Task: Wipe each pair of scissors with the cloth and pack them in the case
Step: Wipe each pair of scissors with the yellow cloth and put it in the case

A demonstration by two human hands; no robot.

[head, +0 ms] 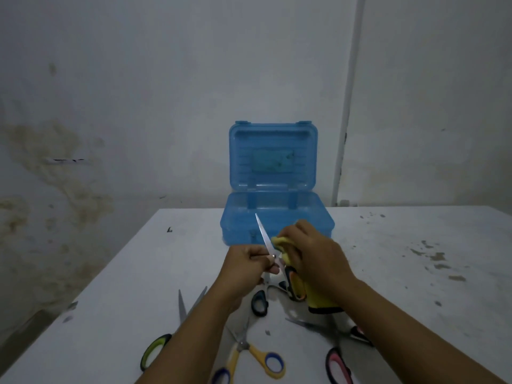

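Observation:
My left hand (pixel 249 263) grips a pair of scissors with blue-and-white handles (pixel 263 236) near the pivot, one blade pointing up towards the case. My right hand (pixel 310 252) holds a yellow cloth (pixel 318 299) bunched against the scissors, and the cloth hangs down below the hand. The open blue plastic case (pixel 277 217) stands behind my hands with its lid upright. On the table near me lie green-handled scissors (pixel 155 351), yellow-handled scissors (pixel 257 356) and pink-handled scissors (pixel 339 361), partly hidden by my forearms.
The white table (pixel 415 273) has dirty specks on its right side. Its left edge runs diagonally from the back towards me. A stained wall and a white pipe (pixel 347 106) stand behind the case.

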